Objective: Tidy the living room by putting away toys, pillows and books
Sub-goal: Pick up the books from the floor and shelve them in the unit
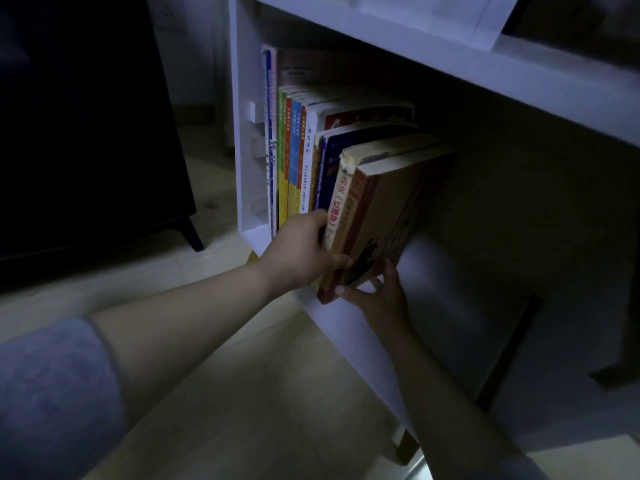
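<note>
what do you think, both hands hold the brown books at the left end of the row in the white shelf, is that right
Not quite. The head view shows the left hand and the right hand holding the brown books at the right end of the row in the white shelf, not the left end.

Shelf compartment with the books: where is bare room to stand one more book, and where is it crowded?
Free: the shelf floor right of the brown book, under the upper board. Crowded: from the left wall to the brown book the row of books stands packed; left hand and right hand hold that book at the front edge.
</note>
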